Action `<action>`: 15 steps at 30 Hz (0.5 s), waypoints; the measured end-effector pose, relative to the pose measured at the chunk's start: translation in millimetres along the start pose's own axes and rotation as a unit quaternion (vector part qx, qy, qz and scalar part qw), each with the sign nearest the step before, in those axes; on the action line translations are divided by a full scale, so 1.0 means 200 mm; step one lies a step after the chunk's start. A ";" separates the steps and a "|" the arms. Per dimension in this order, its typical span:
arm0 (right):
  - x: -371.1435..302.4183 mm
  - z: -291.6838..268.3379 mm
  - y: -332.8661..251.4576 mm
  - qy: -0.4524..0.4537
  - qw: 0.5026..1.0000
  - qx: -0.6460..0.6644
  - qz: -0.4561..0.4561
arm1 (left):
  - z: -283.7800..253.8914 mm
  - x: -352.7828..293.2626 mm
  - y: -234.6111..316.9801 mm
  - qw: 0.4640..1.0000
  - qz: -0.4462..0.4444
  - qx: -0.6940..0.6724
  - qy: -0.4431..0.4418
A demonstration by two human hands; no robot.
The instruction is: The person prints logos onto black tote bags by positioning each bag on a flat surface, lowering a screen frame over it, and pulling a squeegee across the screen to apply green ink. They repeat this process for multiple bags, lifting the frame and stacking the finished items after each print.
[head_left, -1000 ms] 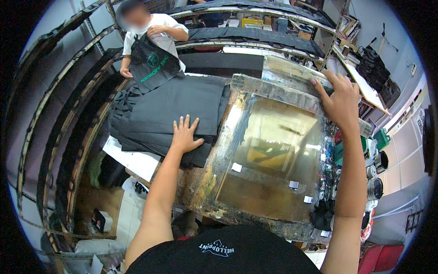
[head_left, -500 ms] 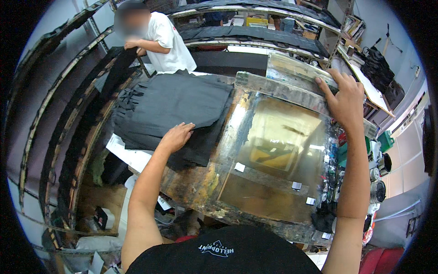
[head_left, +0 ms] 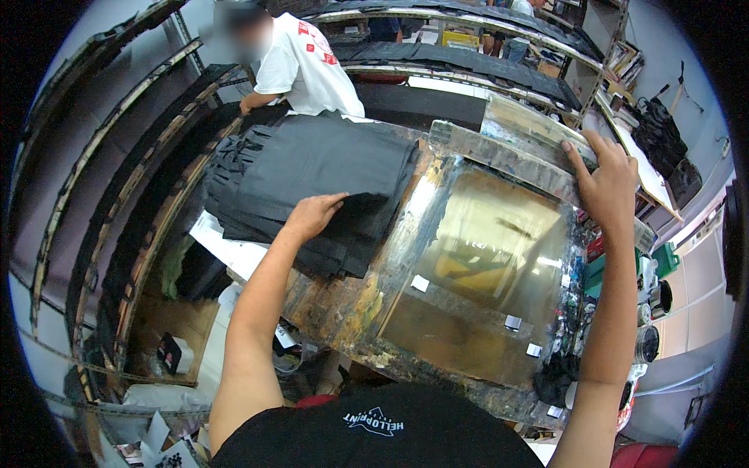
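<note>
Pinching black fabric [head_left: 335, 160], left hand [head_left: 312, 216] narrow and angled rightward, right hand [head_left: 610, 183] spread wide over a stained board [head_left: 529, 129].

Operator, you have slatted rack [head_left: 156, 238] along left of frame, rails stained. Long shelves [head_left: 567, 54] across top, on perforated metal post [head_left: 599, 87]. Upper right: plain pale wall [head_left: 706, 97], your white-topped side table [head_left: 654, 187] below. Right edge: pale tiled surface [head_left: 686, 292], brightly lit; floor or wall unclear. Lower right: red seat [head_left: 644, 455].
</note>
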State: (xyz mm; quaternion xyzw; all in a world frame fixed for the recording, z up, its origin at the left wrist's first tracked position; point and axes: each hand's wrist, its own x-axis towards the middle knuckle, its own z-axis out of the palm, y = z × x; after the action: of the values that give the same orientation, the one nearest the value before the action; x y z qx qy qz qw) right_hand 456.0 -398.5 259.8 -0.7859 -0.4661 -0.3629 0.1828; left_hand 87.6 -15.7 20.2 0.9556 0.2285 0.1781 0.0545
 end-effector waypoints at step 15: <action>0.03 0.03 0.06 -0.019 1.000 -0.017 0.011 | 0.33 0.04 1.29 0.976 0.204 0.036 -0.071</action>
State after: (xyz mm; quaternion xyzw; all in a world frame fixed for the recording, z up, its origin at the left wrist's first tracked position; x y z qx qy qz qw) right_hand 470.6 -397.3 261.0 -0.8007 -0.4545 -0.3537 0.1651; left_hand 224.9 -242.9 9.2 0.9936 0.0304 0.1090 -0.0019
